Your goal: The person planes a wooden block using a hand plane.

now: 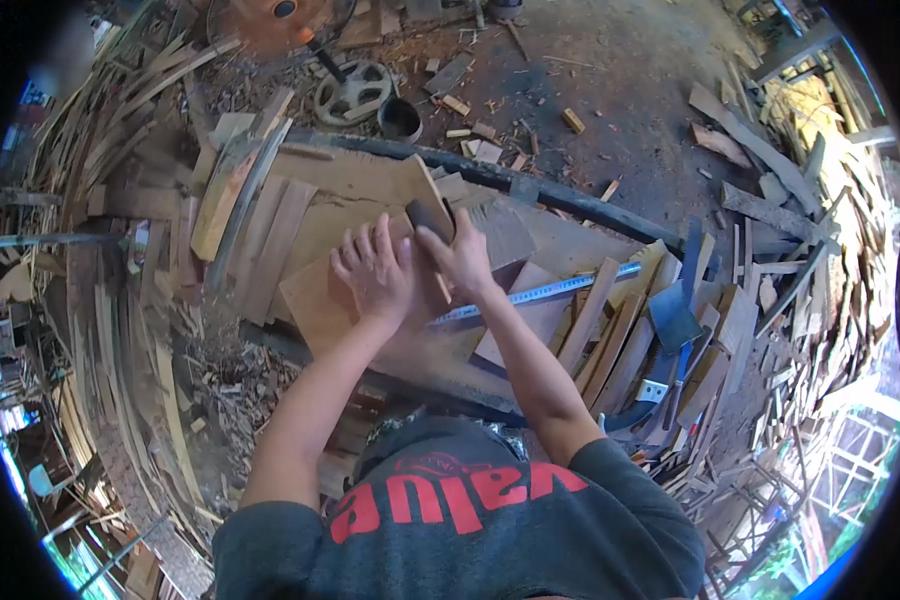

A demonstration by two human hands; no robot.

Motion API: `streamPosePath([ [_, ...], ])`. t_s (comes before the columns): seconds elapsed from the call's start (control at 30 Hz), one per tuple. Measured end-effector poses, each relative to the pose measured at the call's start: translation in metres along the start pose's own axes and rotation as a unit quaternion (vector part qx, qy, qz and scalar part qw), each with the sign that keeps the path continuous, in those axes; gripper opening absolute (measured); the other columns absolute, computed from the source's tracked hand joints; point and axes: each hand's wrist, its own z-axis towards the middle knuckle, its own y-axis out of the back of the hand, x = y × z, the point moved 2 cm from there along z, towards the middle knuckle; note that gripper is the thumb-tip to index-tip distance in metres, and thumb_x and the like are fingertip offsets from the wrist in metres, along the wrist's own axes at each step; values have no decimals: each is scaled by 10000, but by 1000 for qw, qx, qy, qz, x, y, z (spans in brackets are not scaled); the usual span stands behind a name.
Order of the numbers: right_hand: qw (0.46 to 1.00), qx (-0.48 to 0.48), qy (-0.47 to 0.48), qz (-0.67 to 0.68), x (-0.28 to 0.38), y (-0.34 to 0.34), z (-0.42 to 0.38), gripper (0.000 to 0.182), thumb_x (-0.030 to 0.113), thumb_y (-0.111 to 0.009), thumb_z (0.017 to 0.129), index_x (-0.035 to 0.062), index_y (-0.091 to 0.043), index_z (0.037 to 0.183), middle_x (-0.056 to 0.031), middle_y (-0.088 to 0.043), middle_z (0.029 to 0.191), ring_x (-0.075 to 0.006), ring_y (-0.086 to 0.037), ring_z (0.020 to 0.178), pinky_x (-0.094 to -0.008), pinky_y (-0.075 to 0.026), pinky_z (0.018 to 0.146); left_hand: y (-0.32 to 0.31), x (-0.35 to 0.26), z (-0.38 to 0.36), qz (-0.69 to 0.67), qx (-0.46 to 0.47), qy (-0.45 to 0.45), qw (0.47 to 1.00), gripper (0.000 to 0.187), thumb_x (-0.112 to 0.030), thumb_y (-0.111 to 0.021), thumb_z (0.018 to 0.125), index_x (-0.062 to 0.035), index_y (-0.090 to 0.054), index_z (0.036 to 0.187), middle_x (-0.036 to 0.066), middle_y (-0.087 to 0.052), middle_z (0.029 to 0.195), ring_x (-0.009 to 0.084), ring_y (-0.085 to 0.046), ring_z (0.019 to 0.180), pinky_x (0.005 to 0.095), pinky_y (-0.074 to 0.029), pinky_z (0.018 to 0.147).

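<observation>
My left hand [378, 272] lies flat on a brown wooden board [315, 300], its fingers spread. My right hand [462, 258] is closed around what looks like a wooden try square [428, 214], a dark block crossing a thin pale strip. The pale strip runs over the board beside my left fingertips. Just right of the board, a blue-and-white measuring tape or rule [550, 288] stretches out under my right forearm. Another wide wooden piece [505, 232] lies behind my right hand.
Wood strips [590, 315], a dark flat-bladed tool [673, 312] and a saw handle [634, 414] lie at the right of the workbench. More strips [270, 235] lie left. Beyond the bench's dark edge [560, 195] stand a bucket [400, 118] and a fan base [354, 92].
</observation>
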Motion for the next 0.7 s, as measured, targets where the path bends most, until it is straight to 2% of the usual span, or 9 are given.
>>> streamPosePath([
  [0.07,998,14,-57,20,6,6,1,497,345,-756,885,-49,-534,1093,-333,-668,953,-500,-671,925,-487,-547,760,3,-1,-1,-22,1,-2,1000,538,-425,-500,989,-144,-465,1447,154,-507,1364,420,-390,1335,658,-217,1112],
  [0.17,996,47,-76,-1,9,38,-64,484,334,-760,882,-47,-532,1074,-326,-673,943,-495,-675,925,-492,-546,757,4,-2,1,-9,19,0,1000,545,-439,-430,1019,-137,-434,1473,152,-501,1369,406,-387,1339,633,-216,1108],
  [0.23,998,30,-49,8,19,53,-91,468,325,-760,883,-44,-529,1054,-317,-675,916,-494,-679,905,-481,-548,738,6,-3,4,-9,25,5,1000,545,-437,-429,1020,-136,-433,1473,150,-499,1367,400,-383,1342,633,-214,1108],
  [0.33,997,28,-58,43,19,28,-44,461,312,-763,878,-46,-524,1044,-323,-672,921,-503,-673,893,-488,-544,726,4,-3,1,-6,26,1,1000,543,-434,-431,1019,-133,-434,1471,148,-497,1363,391,-378,1344,632,-214,1108],
  [0.4,999,8,-30,-25,24,6,11,457,300,-765,873,-49,-520,1038,-331,-668,928,-515,-663,896,-498,-539,722,1,0,1,2,22,-1,1000,542,-433,-432,1019,-133,-436,1470,149,-496,1361,386,-379,1342,631,-216,1107],
  [0.5,999,5,-44,22,18,-1,26,463,293,-765,870,-53,-515,1051,-339,-666,930,-527,-654,894,-509,-535,715,0,1,2,-14,23,-12,1000,551,-427,-503,988,-129,-459,1449,167,-499,1358,424,-385,1334,646,-212,1112],
  [0.63,992,78,-82,47,21,54,-73,479,302,-766,875,-42,-519,1099,-312,-678,908,-477,-684,895,-486,-545,726,6,-4,3,-21,28,-2,999,559,-430,-508,981,-124,-466,1447,166,-498,1354,415,-375,1343,639,-210,1111],
  [0.7,988,89,-112,52,23,56,-86,479,302,-767,875,-41,-521,1100,-302,-681,904,-465,-690,896,-484,-546,735,7,-3,1,-16,43,3,999,558,-430,-508,980,-124,-470,1446,166,-497,1356,409,-371,1348,637,-207,1113],
])
